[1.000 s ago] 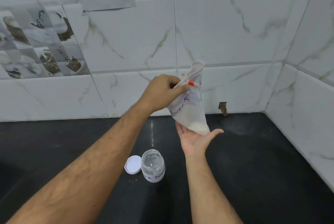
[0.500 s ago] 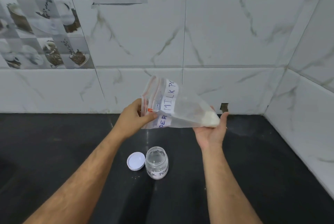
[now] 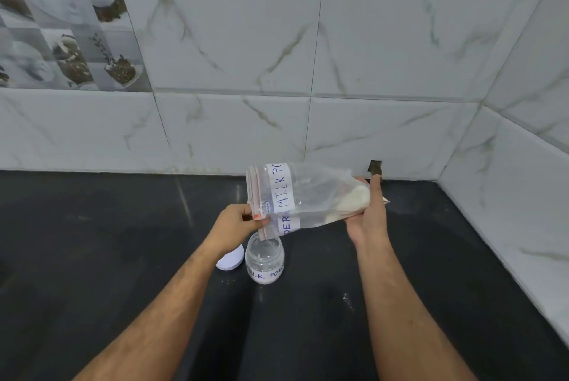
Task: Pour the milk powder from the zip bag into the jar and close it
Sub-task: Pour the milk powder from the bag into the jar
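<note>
A clear zip bag (image 3: 311,196) labelled MILK POWDER lies on its side in the air, mouth to the left. My left hand (image 3: 235,223) pinches the bag's zip edge, whose lower corner sits just over the open jar. My right hand (image 3: 368,214) holds the bag's bottom end, where white powder (image 3: 354,200) is gathered. The small clear jar (image 3: 264,260), also labelled, stands upright on the black counter directly below. Its white lid (image 3: 230,260) lies flat to the jar's left, partly hidden by my left forearm.
The black counter (image 3: 123,242) runs to marble-tiled walls at the back and the right. A few powder specks (image 3: 348,300) lie on the counter right of the jar. A small hole (image 3: 375,166) shows in the back wall's base.
The bag went from hanging upright to lying on its side, then came down until its mouth is just above the jar. My right hand shifted from under the bag to its far end.
</note>
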### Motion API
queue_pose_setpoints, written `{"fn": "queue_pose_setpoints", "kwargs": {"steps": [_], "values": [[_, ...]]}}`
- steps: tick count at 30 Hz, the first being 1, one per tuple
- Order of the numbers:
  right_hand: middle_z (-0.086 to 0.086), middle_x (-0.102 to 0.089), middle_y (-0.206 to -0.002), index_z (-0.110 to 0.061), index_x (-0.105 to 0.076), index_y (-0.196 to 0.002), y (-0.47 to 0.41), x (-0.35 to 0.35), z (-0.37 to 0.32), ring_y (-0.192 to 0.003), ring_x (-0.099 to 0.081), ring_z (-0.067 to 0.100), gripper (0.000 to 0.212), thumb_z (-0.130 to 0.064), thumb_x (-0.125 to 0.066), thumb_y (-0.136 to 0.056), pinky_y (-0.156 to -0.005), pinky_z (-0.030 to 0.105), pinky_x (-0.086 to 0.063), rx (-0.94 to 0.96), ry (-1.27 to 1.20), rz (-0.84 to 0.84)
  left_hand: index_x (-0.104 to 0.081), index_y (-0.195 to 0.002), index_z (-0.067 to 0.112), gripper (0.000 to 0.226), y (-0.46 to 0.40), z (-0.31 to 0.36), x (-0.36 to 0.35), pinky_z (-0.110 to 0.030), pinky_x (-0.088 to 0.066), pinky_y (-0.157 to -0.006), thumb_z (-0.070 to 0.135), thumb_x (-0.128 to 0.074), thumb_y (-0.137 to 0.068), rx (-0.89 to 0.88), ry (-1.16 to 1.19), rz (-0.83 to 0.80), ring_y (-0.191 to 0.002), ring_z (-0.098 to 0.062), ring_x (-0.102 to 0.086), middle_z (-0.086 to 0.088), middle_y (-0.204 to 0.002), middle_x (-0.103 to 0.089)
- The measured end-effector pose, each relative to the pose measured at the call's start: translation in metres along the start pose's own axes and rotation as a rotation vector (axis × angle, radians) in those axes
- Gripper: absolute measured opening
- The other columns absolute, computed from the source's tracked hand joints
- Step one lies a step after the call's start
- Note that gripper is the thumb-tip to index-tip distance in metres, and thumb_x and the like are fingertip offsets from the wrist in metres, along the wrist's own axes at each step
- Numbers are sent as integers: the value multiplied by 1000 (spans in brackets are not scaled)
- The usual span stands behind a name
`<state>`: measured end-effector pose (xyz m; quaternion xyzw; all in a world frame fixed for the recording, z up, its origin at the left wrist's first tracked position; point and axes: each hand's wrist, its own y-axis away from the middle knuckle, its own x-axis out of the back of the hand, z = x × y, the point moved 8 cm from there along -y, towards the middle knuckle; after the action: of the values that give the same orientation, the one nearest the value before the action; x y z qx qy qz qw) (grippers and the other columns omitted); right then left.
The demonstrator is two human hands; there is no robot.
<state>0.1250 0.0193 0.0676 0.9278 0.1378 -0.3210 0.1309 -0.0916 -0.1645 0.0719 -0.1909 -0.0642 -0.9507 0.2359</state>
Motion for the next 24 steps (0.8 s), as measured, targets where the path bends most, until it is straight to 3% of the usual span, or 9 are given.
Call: {"fn": "queue_pose_setpoints", "kwargs": {"steps": [5, 9, 14, 18, 22, 24], "values": [[11, -71, -111, -10, -68, -103, 2, 5, 0, -102, -69, 28, 39, -48, -67, -91, -92, 46, -55, 3, 34, 69, -78, -107, 24, 24, 0, -10, -2, -37, -57, -93, 31, -78, -84, 18, -41, 11, -97, -8, -72, 12, -104, -77], [13, -71, -108, -8, -67, -109, 2, 1, -1, -100, -70, 29, 41, -45, -70, -91, -80, 39, -57, 34, 88, 72, -80, -104, 22, 22, 1, -23, 0, -45, -56, -94, 30, -78, -84, 48, -63, 14, -98, -21, -73, 6, -100, -79], [3, -76, -87, -10, -68, -103, 6, -17, -2, -83, -73, 21, 35, -42, -70, -91, -79, 38, -58, 67, 165, 24, -78, -109, 20, 24, 5, -38, 1, -40, -56, -95, 23, -78, -85, 80, 5, 62, -97, -10, -72, 8, -106, -77], [9, -74, -98, -1, -64, -122, 12, -34, -5, -95, -71, 26, 64, -49, -76, -80, -91, 44, -56, 80, 217, 3, -78, -103, 20, 18, 9, -51, -1, -40, -55, -97, 19, -78, -85, 105, 83, 91, -100, -9, -72, 7, -106, -77], [4, -72, -89, -5, -65, -115, 14, -44, -9, -84, -70, 19, 39, -36, -70, -93, -75, 31, -57, 102, 257, -25, -80, -97, 13, 16, 11, -63, -2, -42, -56, -95, 21, -80, -84, 133, 105, 112, -98, -12, -73, 7, -99, -79], [2, -72, -87, -9, -66, -111, 14, -49, -10, -84, -70, 18, 37, -40, -72, -91, -72, 28, -55, 111, 295, -47, -80, -96, 12, 16, 12, -66, -3, -43, -56, -96, 22, -80, -84, 136, 122, 111, -98, -13, -73, 6, -98, -79]]}}
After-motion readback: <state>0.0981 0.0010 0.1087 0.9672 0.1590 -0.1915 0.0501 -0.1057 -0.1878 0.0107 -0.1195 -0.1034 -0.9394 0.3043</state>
